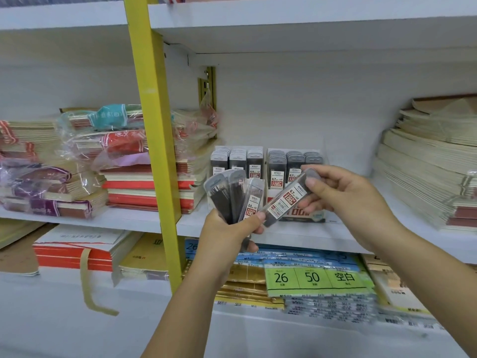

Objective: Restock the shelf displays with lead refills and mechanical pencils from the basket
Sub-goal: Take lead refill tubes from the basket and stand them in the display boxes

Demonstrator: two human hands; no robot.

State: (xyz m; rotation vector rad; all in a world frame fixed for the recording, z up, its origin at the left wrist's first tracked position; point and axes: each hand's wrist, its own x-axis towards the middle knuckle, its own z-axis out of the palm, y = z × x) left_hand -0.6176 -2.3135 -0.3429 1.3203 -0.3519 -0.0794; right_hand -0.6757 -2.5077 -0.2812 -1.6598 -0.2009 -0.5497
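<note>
My left hand grips a fan of three clear lead refill cases filled with dark leads. My right hand pinches the grey cap end of a 0.7 lead refill case, which slants down toward my left thumb. Behind both hands, on the white middle shelf, stand two display boxes of upright refill cases: the 0.5 display on the left and the 0.7 display on the right. No basket or mechanical pencils are in view.
A yellow upright post splits the shelving. Wrapped notebook stacks lie to the left, and a tall slanted pile of notebooks lies to the right. The lower shelf holds paper packs with a green label.
</note>
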